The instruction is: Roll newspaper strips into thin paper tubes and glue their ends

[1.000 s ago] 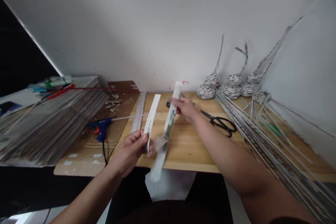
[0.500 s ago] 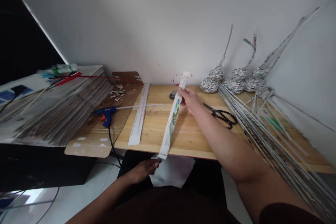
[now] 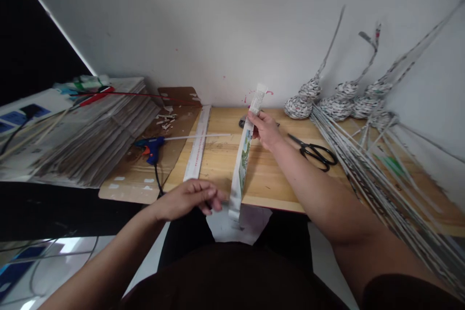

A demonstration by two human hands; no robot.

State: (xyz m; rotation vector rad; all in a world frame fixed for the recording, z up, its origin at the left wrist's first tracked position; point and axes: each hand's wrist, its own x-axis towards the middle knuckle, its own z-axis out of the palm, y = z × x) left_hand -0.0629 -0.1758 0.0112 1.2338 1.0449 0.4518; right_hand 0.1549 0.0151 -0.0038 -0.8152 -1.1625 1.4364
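Note:
My right hand [image 3: 267, 130] pinches a long folded newspaper strip [image 3: 240, 167] near its upper end. The strip slants down toward me, with a printed green and blue picture along it, and its lower end hangs past the table edge. Left of that lower end is my left hand [image 3: 192, 198], with nothing in it; its fingers are loosely bent, apart and slightly blurred. A second white paper strip [image 3: 198, 147] lies flat on the wooden table [image 3: 218, 160]. Black-handled scissors [image 3: 316, 154] rest to the right of my right hand.
On the left, a blue glue gun [image 3: 152, 147] with a glue stick lies on cardboard [image 3: 127, 189] beside a stack of newspapers [image 3: 119, 126]. Woven paper gourd shapes [image 3: 298, 106] stand against the wall at right, near a bundle of long paper tubes [image 3: 348, 169].
My left hand has let go of the strip's lower end and moved up and left. My right hand still grips the strip. The view has shifted slightly.

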